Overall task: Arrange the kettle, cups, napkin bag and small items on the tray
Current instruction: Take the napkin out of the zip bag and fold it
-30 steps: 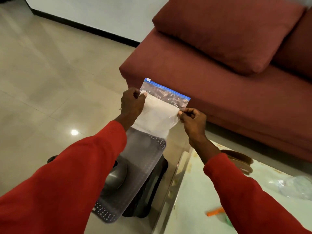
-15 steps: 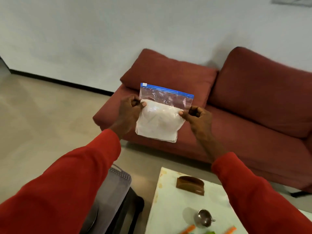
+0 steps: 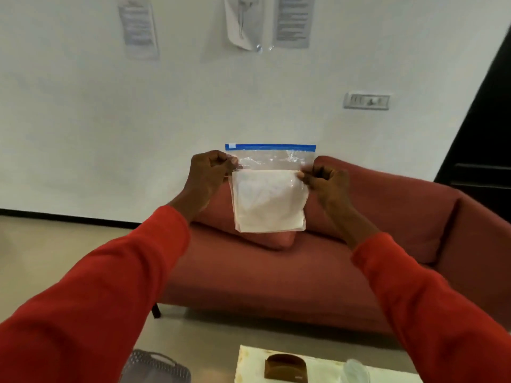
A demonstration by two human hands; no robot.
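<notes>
Above the sofa (image 3: 276,272), both hands (image 3: 210,175) (image 3: 326,181) pinch the bag's (image 3: 269,200) side edges; level it before lowering onto the tray.

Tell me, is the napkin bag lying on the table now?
No, both hands hold the napkin bag up in the air.

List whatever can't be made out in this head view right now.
- Grey perforated tray: cut off by the bottom edge and the red left sleeve.
- Brown wooden holder on the white table: cut off at the bottom edge.
- Printed wall sheets: too blurred to read.
- Clear blue-zip napkin bag, pinched by left hand and right hand: napkin count unclear.
- Kettle, cups: out of frame.
</notes>
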